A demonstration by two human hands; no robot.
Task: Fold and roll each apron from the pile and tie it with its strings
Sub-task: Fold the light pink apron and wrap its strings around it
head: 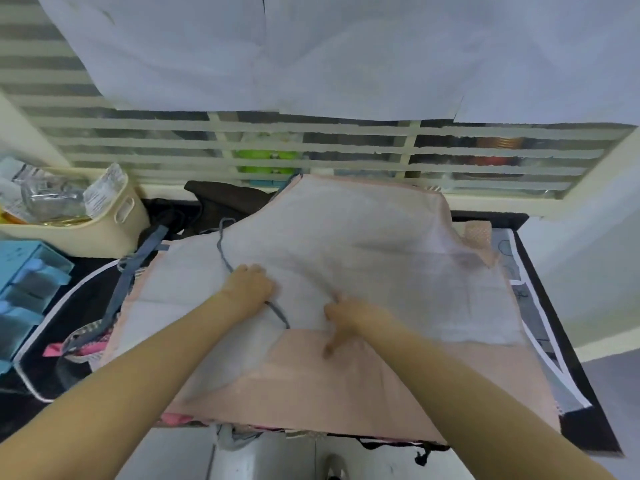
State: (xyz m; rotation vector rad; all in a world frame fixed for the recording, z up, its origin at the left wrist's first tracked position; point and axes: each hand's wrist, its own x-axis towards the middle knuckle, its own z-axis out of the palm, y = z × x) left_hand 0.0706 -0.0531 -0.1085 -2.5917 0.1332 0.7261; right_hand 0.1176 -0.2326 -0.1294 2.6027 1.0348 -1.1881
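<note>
At the far left I see a pale blue drawer unit (pixel 24 289) with boxy fronts, and behind it a cream plastic basket (pixel 104 223) with a slot handle, stuffed with crinkled clear packets; their print is too blurred for me to read. Next comes a blue-grey strap (pixel 133 271) running down over the dark bench (pixel 588 427) to a bunch of checked and pink fabric (pixel 83 344) at the pile's left edge. My left hand (pixel 247 289) rests knuckles-up on the apron (pixel 363 254), fingers curled around a thin grey string (pixel 277 311) that loops up across the cloth. The apron lies spread on top of the pile in the middle of the bench: thin, soft, pale grey-white, with a peach border and a broad peach band nearest me. My right hand (pixel 349 317) pinches a raised fold of the grey cloth, one finger pointing down onto the peach band. To the right, a black-and-white printed cloth (pixel 540 337) sticks out from under the apron. A slatted window screen (pixel 311 147) runs behind the bench.
</note>
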